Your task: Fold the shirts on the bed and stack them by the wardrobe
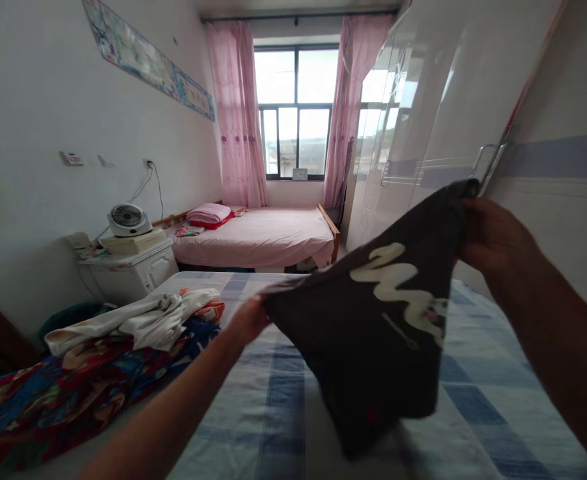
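A dark brown garment [373,340] with a pale printed logo hangs in the air between both my hands, over a bed with a blue-and-white checked sheet [478,400]. My left hand [248,319] pinches its lower left edge. Raised higher at the right, my right hand [490,237] grips the garment's top corner. The cloth's lower end droops close to the sheet.
A pile of clothes lies on the bed's left: a white garment [138,320] on colourful floral fabric [73,387]. A white nightstand [133,270] carries a small fan [127,219]. A second bed with pink bedding [258,237] stands by the window. Glossy wardrobe doors [423,133] line the right.
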`<state>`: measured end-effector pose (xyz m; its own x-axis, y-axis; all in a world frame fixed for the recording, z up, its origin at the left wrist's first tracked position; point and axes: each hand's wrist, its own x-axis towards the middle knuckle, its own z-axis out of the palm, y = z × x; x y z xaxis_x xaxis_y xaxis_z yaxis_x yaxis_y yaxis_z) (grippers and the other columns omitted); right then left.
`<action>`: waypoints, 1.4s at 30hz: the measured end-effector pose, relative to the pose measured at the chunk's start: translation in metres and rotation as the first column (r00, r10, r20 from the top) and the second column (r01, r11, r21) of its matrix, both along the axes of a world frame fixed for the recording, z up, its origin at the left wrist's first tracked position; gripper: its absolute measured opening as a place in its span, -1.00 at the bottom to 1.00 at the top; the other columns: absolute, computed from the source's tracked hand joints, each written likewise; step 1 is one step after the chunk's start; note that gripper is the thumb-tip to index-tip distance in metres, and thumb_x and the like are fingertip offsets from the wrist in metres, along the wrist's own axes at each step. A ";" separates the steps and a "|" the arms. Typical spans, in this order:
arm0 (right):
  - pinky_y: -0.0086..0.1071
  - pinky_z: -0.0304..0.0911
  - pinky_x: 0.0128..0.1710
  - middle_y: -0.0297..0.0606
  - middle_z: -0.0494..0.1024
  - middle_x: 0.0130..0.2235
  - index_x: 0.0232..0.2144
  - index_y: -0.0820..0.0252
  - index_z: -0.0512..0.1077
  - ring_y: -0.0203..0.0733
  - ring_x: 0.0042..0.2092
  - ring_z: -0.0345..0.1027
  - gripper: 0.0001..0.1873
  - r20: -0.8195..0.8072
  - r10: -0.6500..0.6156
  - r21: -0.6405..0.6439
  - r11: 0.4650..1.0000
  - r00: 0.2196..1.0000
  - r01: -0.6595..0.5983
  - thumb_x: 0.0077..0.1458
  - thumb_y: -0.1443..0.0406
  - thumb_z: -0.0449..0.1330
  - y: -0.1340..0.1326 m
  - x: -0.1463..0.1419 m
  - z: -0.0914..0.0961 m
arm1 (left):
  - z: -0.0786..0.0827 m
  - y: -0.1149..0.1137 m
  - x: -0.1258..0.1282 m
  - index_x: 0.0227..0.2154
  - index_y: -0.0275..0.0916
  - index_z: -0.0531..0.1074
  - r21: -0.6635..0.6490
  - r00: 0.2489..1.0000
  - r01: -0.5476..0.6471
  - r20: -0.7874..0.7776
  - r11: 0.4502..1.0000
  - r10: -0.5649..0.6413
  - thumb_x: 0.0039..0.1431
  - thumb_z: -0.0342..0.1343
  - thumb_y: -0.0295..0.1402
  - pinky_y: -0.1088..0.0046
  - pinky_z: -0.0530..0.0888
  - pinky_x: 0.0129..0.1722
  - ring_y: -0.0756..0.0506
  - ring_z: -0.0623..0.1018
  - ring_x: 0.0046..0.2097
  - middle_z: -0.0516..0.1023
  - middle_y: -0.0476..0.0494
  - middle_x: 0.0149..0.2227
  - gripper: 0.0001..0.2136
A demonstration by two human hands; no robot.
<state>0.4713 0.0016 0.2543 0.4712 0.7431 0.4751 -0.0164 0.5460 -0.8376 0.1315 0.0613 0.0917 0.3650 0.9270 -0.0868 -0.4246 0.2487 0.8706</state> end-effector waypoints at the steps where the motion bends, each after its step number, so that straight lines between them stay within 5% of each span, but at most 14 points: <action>1: -0.34 0.27 -0.30 -0.27 0.52 -0.47 -0.60 0.19 0.39 -0.32 -0.37 0.38 -0.74 -0.086 0.036 -0.004 0.999 0.996 -0.036 -0.02 0.49 -0.02 0.008 0.006 -0.002 | 0.024 0.017 -0.011 -0.23 -0.34 0.45 0.124 0.994 -0.104 -0.002 0.987 0.105 0.11 0.05 -0.46 0.44 0.42 -0.17 -0.06 0.53 -0.22 0.59 -0.13 -0.26 -0.83; 3: -0.38 0.23 -0.26 -0.28 0.55 -0.38 -0.57 0.18 0.39 -0.38 -0.35 0.35 -0.73 -0.194 0.088 0.017 0.996 0.977 -0.086 -0.02 0.51 -0.03 0.018 0.017 -0.006 | 0.071 0.039 -0.027 -0.21 -0.34 0.42 0.405 0.944 -0.309 0.022 0.861 0.328 0.12 0.04 -0.44 0.48 0.39 -0.19 -0.01 0.50 -0.25 0.57 -0.05 -0.31 -0.82; 5: -0.36 0.20 -0.23 -0.23 0.55 -0.20 -0.53 0.17 0.41 -0.39 -0.28 0.35 -0.73 -0.149 0.078 0.037 0.997 0.986 -0.073 -0.01 0.51 -0.04 0.016 0.024 -0.010 | 0.106 0.041 -0.041 -0.22 -0.35 0.40 0.646 0.882 -0.360 0.002 0.673 0.471 0.14 0.03 -0.42 0.53 0.36 -0.23 0.03 0.46 -0.29 0.53 0.03 -0.36 -0.83; 8: -0.24 0.18 -0.19 -0.12 0.45 0.02 -0.42 0.15 0.47 -0.28 -0.12 0.35 -0.72 0.028 0.033 -0.028 0.999 0.999 -0.032 -0.01 0.46 -0.02 -0.007 0.036 -0.033 | 0.117 0.013 -0.060 -0.27 -0.33 0.43 0.768 0.839 -0.320 -0.042 0.555 0.542 0.08 0.09 -0.43 0.60 0.30 -0.29 0.06 0.41 -0.32 0.45 0.11 -0.41 -0.85; 10: -0.19 0.17 -0.16 -0.09 0.44 0.03 -0.39 0.08 0.51 -0.19 -0.06 0.35 -0.74 0.123 -0.006 -0.108 0.994 0.992 0.020 -0.09 0.43 0.07 -0.033 0.046 -0.068 | 0.094 -0.014 -0.074 -0.25 -0.28 0.44 0.835 0.791 -0.176 -0.196 0.522 0.580 0.05 0.09 -0.47 0.58 0.31 -0.29 0.04 0.41 -0.31 0.46 0.09 -0.40 -0.83; 12: -0.19 0.17 -0.13 -0.05 0.50 -0.08 -0.45 -0.01 0.52 -0.11 -0.05 0.36 -0.80 0.182 -0.028 -0.267 0.961 0.983 0.076 -0.18 0.37 0.17 -0.063 0.060 -0.116 | 0.054 -0.040 -0.090 -0.22 -0.22 0.43 0.844 0.692 0.087 -0.433 0.529 0.578 0.03 0.06 -0.51 0.52 0.33 -0.23 -0.02 0.43 -0.27 0.49 0.03 -0.34 -0.77; 15: -0.18 0.15 -0.05 0.01 0.52 -0.18 -0.49 -0.10 0.52 0.01 -0.08 0.38 -0.84 0.348 0.150 -0.623 0.775 0.925 0.108 -0.27 0.26 0.27 -0.105 0.078 -0.191 | -0.011 -0.073 -0.109 -0.36 -0.20 0.45 0.671 0.510 0.461 -0.735 0.580 0.446 -0.03 0.06 -0.55 0.46 0.34 -0.16 -0.09 0.44 -0.20 0.49 -0.05 -0.31 -0.82; 18: -0.17 0.14 -0.04 -0.02 0.53 -0.20 -0.50 -0.14 0.52 0.03 -0.12 0.39 -0.83 0.492 0.196 -0.719 0.640 0.848 0.269 -0.28 0.23 0.21 -0.130 0.089 -0.236 | -0.050 -0.096 -0.120 -0.38 -0.16 0.48 0.458 0.349 0.626 -0.888 0.631 0.299 -0.05 0.04 -0.55 0.47 0.35 -0.14 -0.09 0.45 -0.18 0.49 -0.07 -0.27 -0.79; 23: -0.20 0.19 -0.05 -0.10 0.52 -0.09 -0.32 -0.09 0.47 0.00 -0.05 0.37 -0.76 0.680 0.137 -0.598 0.671 0.720 0.437 -0.08 0.14 0.09 -0.114 0.086 -0.233 | -0.046 -0.096 -0.125 -0.30 -0.17 0.48 0.412 0.398 0.610 -0.898 0.677 0.188 0.00 -0.03 -0.53 0.42 0.32 0.01 -0.11 0.42 0.00 0.45 -0.13 -0.04 -0.75; 26: -0.25 0.22 -0.02 -0.09 0.48 -0.03 -0.11 0.08 0.38 -0.04 0.00 0.35 -0.58 0.812 0.146 -0.505 0.660 0.564 0.556 0.02 0.10 -0.03 -0.085 0.084 -0.231 | -0.050 -0.066 -0.122 -0.23 -0.20 0.48 0.504 0.422 0.497 -0.852 0.707 0.311 0.15 -0.07 -0.34 0.33 0.32 0.06 -0.15 0.42 0.04 0.44 -0.18 0.01 -0.75; 30: -0.19 0.05 0.14 -0.02 0.25 0.18 0.11 0.30 0.21 -0.04 0.20 0.09 -0.42 0.929 0.189 -0.365 0.602 0.318 0.710 0.12 0.15 -0.19 -0.053 0.087 -0.262 | -0.087 -0.015 -0.115 -0.01 -0.16 0.41 0.593 0.236 0.462 -0.799 0.660 0.553 0.20 -0.13 -0.19 0.22 0.21 0.18 -0.19 0.28 0.19 0.30 -0.15 0.17 -0.62; 35: -0.02 -0.17 0.20 -0.15 0.09 0.27 0.19 0.12 0.15 0.01 0.28 -0.13 -0.43 0.933 0.280 -0.347 0.522 0.228 0.779 0.18 0.14 -0.24 -0.037 0.103 -0.295 | -0.124 0.023 -0.111 0.14 -0.22 0.26 0.474 0.012 0.557 -0.826 0.682 0.564 0.23 -0.17 -0.18 0.07 0.08 0.22 -0.27 0.08 0.28 0.17 -0.24 0.24 -0.53; 39: 0.01 -0.20 0.19 -0.10 0.05 0.28 0.22 0.17 0.12 0.06 0.27 -0.10 -0.35 0.927 0.310 -0.336 0.435 0.211 0.836 0.19 0.04 -0.30 -0.026 0.115 -0.292 | -0.125 0.038 -0.110 0.11 -0.26 0.31 0.535 0.004 0.507 -0.786 0.676 0.619 0.23 -0.17 -0.18 0.15 0.14 0.21 -0.23 0.20 0.24 0.27 -0.26 0.19 -0.54; 42: 0.09 -0.26 0.18 -0.08 0.06 0.28 0.20 0.15 0.13 0.06 0.28 -0.15 -0.38 0.956 0.279 -0.226 0.483 0.096 0.846 0.19 0.07 -0.28 -0.008 0.114 -0.287 | -0.121 0.053 -0.098 0.02 -0.29 0.39 0.610 -0.012 0.446 -0.728 0.655 0.685 0.23 -0.18 -0.25 0.25 0.23 0.16 -0.18 0.33 0.15 0.40 -0.27 0.08 -0.59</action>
